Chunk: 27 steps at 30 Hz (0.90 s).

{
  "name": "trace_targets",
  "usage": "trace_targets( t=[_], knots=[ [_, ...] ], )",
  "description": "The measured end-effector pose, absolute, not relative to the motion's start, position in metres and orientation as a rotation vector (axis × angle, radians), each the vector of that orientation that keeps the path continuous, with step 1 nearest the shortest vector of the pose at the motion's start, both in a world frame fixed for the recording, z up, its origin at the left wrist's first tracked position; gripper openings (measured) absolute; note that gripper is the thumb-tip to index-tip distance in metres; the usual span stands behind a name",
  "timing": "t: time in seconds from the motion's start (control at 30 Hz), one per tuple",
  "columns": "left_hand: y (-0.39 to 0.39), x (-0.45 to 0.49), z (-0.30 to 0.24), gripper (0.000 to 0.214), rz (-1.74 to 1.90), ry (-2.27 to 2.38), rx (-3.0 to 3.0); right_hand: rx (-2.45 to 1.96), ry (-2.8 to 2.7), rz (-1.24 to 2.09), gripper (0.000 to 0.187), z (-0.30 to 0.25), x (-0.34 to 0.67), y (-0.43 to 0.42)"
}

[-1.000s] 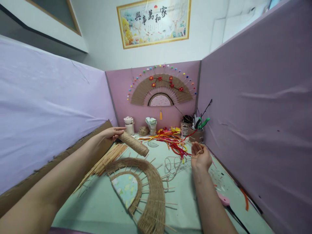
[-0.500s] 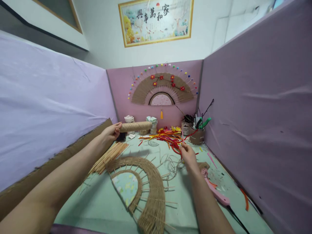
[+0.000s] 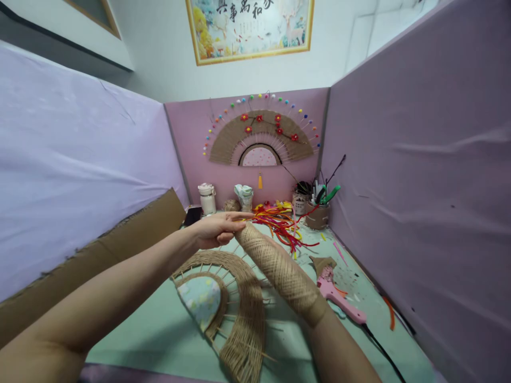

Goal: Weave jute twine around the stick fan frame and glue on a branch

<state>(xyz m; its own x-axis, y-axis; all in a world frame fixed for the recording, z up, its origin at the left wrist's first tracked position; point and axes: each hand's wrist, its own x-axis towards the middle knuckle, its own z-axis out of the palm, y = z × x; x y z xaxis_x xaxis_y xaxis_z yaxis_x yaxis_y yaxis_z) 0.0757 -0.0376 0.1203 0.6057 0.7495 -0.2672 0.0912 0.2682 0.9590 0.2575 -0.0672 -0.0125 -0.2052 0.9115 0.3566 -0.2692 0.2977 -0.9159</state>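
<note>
"Since you've got the better angle, what's the deal with that spool of twine [image 3: 279, 271]? Looks awkward to hold."

"Nah, I'd guess it's light and pretty firm under the wrap, so not really fragile. Twine looks rough, not slippery, though squeezing the middle might shift the windings. I'd go for the end, which is basically where the left hand [image 3: 221, 230] has it: gripping the far tip, a finger or two stretched out straight, the others curled under."

"So where's it sitting?"

"Up over the counter [image 3: 139, 319], slanting from that hand toward the near right, right across the right forearm [image 3: 343, 346] from here. Can't tell if they touch. Left arm [image 3: 104, 298] reaches in long from the lower left, back of the hand up."

"And the right hand [image 3: 275, 244]?"

"Mostly behind the spool, just a sliver of skin, so no clue if it's open or closed on something. That forearm angles forward and inward."

"What about the woven fan [image 3: 249, 314]?"

"Flat on the counter below, between the arms. Its thin sticks look snappy imo, so I'd hold the thick band. Pink glue gun [image 3: 341, 304] is off to the right."
</note>
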Motion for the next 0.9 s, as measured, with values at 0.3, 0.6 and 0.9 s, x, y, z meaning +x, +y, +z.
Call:
trace_targets(
  t=[0.3,0.6,0.9],
  knots=[
    [-0.003,0.055,0.111,0.050,0.815,1.062,1.447,-0.646,-0.961,1.194,0.023,-0.016,0.294,-0.054],
    [0.059,-0.024,0.124,0.019,1.294,1.216,1.063,-0.723,-0.498,1.186,0.024,-0.025,0.311,-0.036],
    [0.075,-0.071,0.120,0.012,1.351,1.319,1.002,-0.677,-0.206,0.744,0.021,-0.034,0.331,-0.026]
  ],
)
